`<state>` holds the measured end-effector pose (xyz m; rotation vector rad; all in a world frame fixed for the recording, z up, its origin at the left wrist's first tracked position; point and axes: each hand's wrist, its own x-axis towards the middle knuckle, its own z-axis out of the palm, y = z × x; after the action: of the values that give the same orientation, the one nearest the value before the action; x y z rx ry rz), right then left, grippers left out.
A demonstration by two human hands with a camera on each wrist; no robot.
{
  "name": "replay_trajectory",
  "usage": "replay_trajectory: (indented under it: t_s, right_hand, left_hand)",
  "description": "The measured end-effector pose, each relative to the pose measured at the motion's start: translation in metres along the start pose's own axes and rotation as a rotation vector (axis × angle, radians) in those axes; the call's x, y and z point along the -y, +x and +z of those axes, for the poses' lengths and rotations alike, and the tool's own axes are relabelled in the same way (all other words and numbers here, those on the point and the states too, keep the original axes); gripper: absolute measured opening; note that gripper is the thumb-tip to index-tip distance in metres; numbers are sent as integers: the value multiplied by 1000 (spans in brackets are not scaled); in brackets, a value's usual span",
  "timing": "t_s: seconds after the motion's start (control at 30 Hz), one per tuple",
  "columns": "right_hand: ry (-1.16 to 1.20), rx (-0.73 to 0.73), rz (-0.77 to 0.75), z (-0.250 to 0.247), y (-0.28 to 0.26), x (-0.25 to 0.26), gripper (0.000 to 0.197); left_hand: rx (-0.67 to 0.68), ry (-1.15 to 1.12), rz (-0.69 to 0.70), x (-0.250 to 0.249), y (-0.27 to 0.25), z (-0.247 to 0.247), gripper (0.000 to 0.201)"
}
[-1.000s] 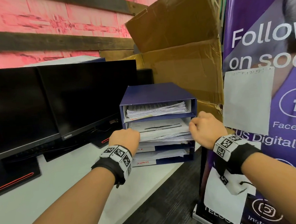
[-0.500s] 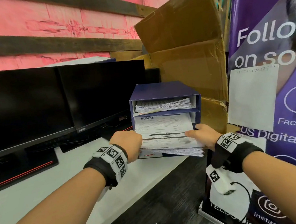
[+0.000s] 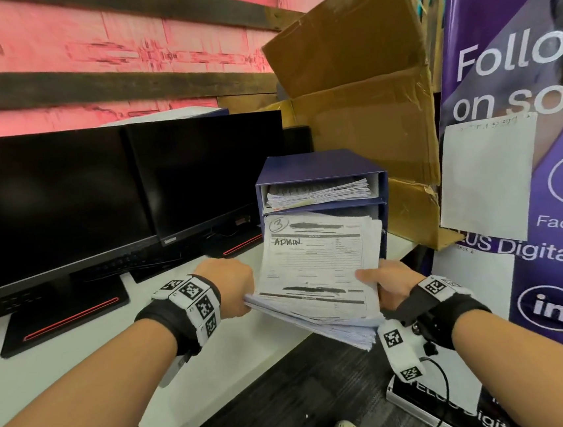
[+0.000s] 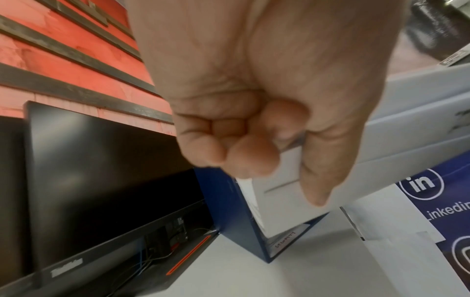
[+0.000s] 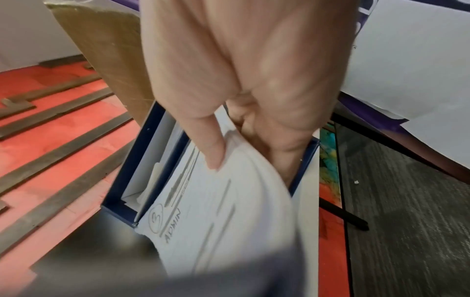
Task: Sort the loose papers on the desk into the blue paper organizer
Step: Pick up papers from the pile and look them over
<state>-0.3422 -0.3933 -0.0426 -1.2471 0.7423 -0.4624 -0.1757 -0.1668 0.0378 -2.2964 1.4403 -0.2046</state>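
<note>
The blue paper organizer [image 3: 320, 163] stands on the white desk [image 3: 82, 370] beside the monitors. Its top slot holds a pile of papers [image 3: 319, 194]. A thick stack of papers [image 3: 313, 272], marked "ADMIN" with a circled 3, slopes out of the slot below, its near end held in front of the organizer. My left hand [image 3: 243, 292] grips the stack's left edge. My right hand [image 3: 376, 280] grips its right corner. In the right wrist view the thumb [image 5: 211, 152] presses on top of the stack [image 5: 223, 221], with the fingers underneath. The lower slots are hidden behind the stack.
Two black monitors [image 3: 49, 208] [image 3: 207, 172] fill the left of the desk. An open cardboard box [image 3: 365, 102] leans behind the organizer. A purple banner [image 3: 515, 53] with a taped white sheet [image 3: 486, 176] stands at the right. Dark floor [image 3: 291, 401] lies below the desk edge.
Both hands have drawn the ADMIN stack out of the organizer's second slot toward me. Its near end has come forward over the desk edge.
</note>
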Motion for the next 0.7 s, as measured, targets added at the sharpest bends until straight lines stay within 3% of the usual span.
replay_trajectory:
  t_s: [0.2,0.3,0.4,0.5,0.63,0.67,0.7]
  right_hand:
    - [-174,8,-220,4,-1,8,50]
    - [-310,-62,-281,-3,0,9,37]
    - [-269,-32,-308,0,-18,12,47]
    - [-294,-5,-346,12,-33,17,48]
    - [-350,56,-403,41,-40,26,45]
    - [-354,66,-419,49,-39,28,46]
    - [-350,75,-439,57,-40,32,46]
  left_hand:
    - [99,-119,-36,17,-13,7,21]
    - [350,-289,-46,26,-22,13,45]
    - [516,-671,-102,37,-26,24,63]
    - [452,-960,-140,45,-25,31,78]
    - [327,-1198,-83,50,-25,31,118]
    - [254,-1245,-58,52,-27,30,111]
    - [146,-1300,-65,54,-28,29,90]
